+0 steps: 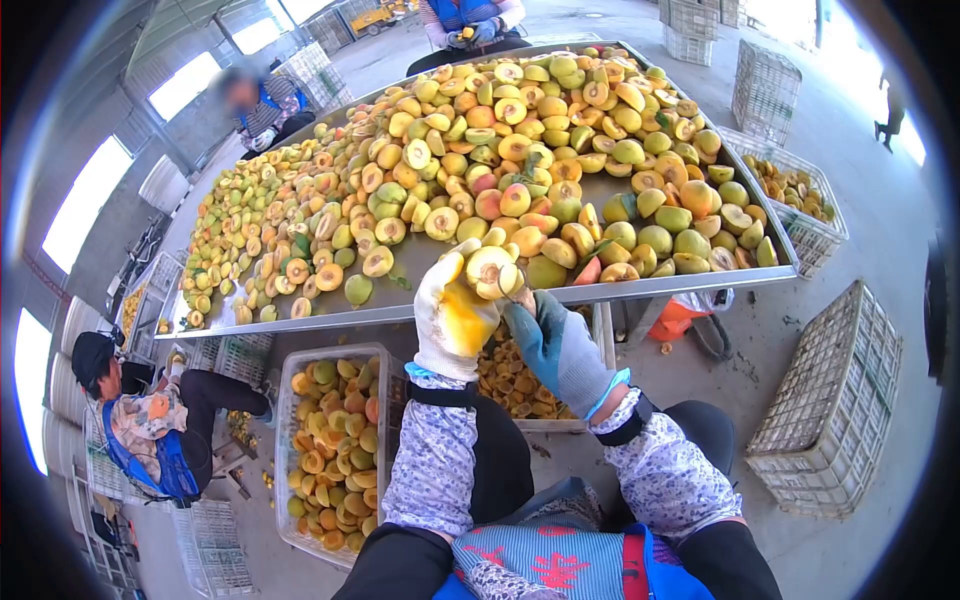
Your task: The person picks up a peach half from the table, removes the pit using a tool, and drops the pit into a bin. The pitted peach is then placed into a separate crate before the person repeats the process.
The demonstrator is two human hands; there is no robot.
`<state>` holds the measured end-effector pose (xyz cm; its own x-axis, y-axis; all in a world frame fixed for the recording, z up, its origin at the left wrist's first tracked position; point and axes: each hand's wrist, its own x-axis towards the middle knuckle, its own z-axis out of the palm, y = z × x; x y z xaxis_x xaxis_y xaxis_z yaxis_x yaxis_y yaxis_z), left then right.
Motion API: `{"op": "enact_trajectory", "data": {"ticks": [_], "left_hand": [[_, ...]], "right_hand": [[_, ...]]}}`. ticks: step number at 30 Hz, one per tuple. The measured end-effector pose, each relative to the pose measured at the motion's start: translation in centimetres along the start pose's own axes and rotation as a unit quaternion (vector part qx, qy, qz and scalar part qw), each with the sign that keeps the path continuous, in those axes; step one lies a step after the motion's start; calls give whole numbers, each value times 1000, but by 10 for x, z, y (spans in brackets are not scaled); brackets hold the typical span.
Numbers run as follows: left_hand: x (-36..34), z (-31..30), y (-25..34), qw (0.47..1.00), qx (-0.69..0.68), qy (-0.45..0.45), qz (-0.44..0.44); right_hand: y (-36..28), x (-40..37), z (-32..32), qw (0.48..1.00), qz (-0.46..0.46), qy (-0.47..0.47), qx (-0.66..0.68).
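Observation:
My left hand, in a white glove stained yellow, holds a halved peach cut side up, just in front of the metal table's front edge. My right hand, in a blue-grey glove, touches the peach's right side with its fingertips closed on what looks like a small tool, too small to make out. Both hands hover above a white crate of pits and pieces under the table edge.
The long metal table carries heaps of whole and halved peaches. A white crate of peach halves stands at lower left. Empty crates sit on the right floor. Other people sit at left, far left and far end.

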<state>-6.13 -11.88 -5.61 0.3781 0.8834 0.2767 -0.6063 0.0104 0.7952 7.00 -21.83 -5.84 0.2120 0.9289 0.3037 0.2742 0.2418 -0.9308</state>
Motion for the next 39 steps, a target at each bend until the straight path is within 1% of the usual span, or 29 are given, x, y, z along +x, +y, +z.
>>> {"op": "enact_trajectory", "data": {"ticks": [1,2,5,6,9,10,13,14,18,21,23,24,27,30,31,33,35,36,39], "left_hand": [[-2,5,-2,993,-105,17,-48],[-5,15,-1,973,-209,43,-91],[-6,29,-11,987,-106,110,-42],[-4,25,-12,983,-140,110,-54],[-8,35,-4,983,-167,21,-77],[-9,43,-1,986,-146,14,-78],[-10,45,-9,994,-58,73,-55],[-9,45,-10,993,-51,94,-57],[-13,47,-12,991,-55,111,-45],[-17,53,-11,990,-50,123,-48],[-19,56,-11,988,-42,141,-54],[-19,53,-12,990,-17,130,-55],[-21,41,-13,991,48,108,-62],[-22,43,-12,989,74,111,-59],[-24,46,-12,989,73,114,-52],[-24,52,-10,991,76,107,-29],[-24,62,-5,992,84,91,2],[-22,67,-2,993,43,113,-16],[-16,43,-4,996,51,63,-40]], "right_hand": [[3,1,-1,1000,4,-1,1],[7,2,0,1000,-6,5,-5],[21,0,1,996,-51,11,-69],[20,0,-1,996,-51,14,-71],[16,-3,-6,994,-46,3,-96],[13,-3,-8,995,-36,-2,-92],[9,-3,-12,996,-16,-18,-85],[12,-4,-11,996,-15,-25,-88],[15,-6,-9,997,-28,-26,-70],[23,-10,-5,999,-24,-31,-21],[29,-10,-3,997,7,-72,6],[31,-10,-3,995,23,-92,20],[31,-15,-1,994,37,-104,-6],[42,-15,15,987,57,-97,114],[42,-17,12,975,115,-126,145],[8,-15,-2,934,230,-181,204],[9,-13,-3,938,230,-175,193],[9,-12,-4,939,229,-173,188],[15,-12,0,974,114,-159,112]]}}
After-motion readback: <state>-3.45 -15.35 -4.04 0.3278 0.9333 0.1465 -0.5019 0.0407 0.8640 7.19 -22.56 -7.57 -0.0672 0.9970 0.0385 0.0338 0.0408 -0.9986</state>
